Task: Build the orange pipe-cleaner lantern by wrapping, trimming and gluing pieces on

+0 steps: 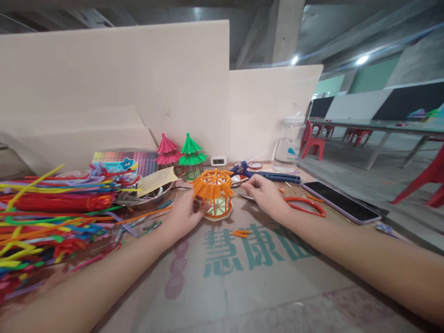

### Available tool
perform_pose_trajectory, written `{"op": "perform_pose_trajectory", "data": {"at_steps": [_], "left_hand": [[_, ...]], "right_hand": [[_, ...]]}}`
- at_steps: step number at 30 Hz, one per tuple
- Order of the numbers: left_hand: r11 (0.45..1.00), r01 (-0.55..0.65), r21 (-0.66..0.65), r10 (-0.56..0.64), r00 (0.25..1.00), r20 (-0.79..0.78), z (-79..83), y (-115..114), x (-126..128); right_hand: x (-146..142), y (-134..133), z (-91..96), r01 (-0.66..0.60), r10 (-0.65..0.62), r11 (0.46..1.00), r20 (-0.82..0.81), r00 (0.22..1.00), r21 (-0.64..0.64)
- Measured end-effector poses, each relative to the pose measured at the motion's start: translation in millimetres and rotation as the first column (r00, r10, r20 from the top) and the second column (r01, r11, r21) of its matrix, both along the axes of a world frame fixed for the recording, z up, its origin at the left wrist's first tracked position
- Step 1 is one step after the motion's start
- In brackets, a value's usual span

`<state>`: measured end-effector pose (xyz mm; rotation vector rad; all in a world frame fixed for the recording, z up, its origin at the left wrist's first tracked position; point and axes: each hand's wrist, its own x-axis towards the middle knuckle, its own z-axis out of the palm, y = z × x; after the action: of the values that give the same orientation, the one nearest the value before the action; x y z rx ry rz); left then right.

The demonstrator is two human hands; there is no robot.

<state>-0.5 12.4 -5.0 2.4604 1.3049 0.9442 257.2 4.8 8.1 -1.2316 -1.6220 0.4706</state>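
My left hand (187, 212) is closed on the lower left side of a small orange pipe-cleaner pavilion (212, 185). This model has a fringed roof ring, thin posts and a pale many-sided base, and it stands upright on the cardboard. To its right, my right hand (262, 192) has its fingertips pinched together; anything between them is too small to make out. Beneath that hand and wrist lie scissors with red handles (307, 206). Just behind it rests a blue glue gun (244, 170). Short orange pipe-cleaner pieces (240, 233) lie in front of the pavilion.
Bundles of coloured pipe cleaners (52, 217) crowd the left. Pink (167, 150) and green (190, 155) pavilions stand behind, beside a marker set (125, 164) and small clock (218, 161). A phone (342, 201) and water bottle (289, 143) are on the right.
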Motion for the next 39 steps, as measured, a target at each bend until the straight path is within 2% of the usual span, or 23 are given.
{"op": "perform_pose_trajectory", "data": {"at_steps": [2, 5, 13, 17, 21, 25, 29, 31, 34, 36, 39], "left_hand": [[1.0, 0.003, 0.008, -0.003, 1.0, -0.007, 0.7, 0, 0], [1.0, -0.006, 0.015, 0.006, 1.0, -0.024, 2.0, 0, 1], [1.0, 0.01, 0.028, -0.009, 0.999, -0.036, 0.7, 2, 0], [0.999, 0.007, 0.041, -0.006, 1.0, -0.03, 1.7, 1, 0], [0.999, 0.025, 0.026, -0.025, 1.0, -0.011, 2.2, 0, 0], [0.999, 0.04, 0.003, -0.04, 0.999, 0.004, 1.1, -1, 0], [0.999, 0.041, 0.001, -0.041, 0.999, 0.005, 2.8, -3, 2], [1.0, 0.026, -0.007, -0.026, 1.0, 0.0, 5.1, -4, 3], [1.0, 0.011, -0.016, -0.012, 1.0, -0.01, 7.5, -6, 4], [1.0, 0.001, -0.011, -0.001, 1.0, -0.02, 7.2, -5, 3], [1.0, 0.0, 0.005, 0.001, 1.0, -0.018, 4.6, -3, 2]], "right_hand": [[-1, 0, -4.4, -0.056, 0.056, 0.998, 0.003, 0.998, -0.035], [-4, -1, -9.3, -0.143, 0.143, 0.99, 0.01, 0.99, -0.008], [-10, -6, -7.7, -0.158, 0.158, 0.987, 0.06, 0.986, 0.0], [-10, -7, -5.6, -0.176, 0.175, 0.984, -0.072, 0.982, -0.006], [-9, -9, -0.9, -0.219, 0.226, 0.974, -0.276, 0.934, 0.057], [-11, -16, 9.6, -0.312, 0.307, 0.949, -0.33, 0.893, 0.042], [-15, -23, 22.0, -0.336, 0.311, 0.942, -0.378, 0.872, -0.001], [-14, -25, 30.6, -0.362, 0.343, 0.931, -0.472, 0.812, 0.054], [-10, -31, 48.9, -0.438, 0.409, 0.892, -0.61, 0.678, 0.111], [-5, -37, 62.6, -0.488, 0.406, 0.87, -0.655, 0.637, 0.065], [3, -43, 80.1, -0.526, 0.382, 0.85, -0.641, 0.666, -0.04]]}}
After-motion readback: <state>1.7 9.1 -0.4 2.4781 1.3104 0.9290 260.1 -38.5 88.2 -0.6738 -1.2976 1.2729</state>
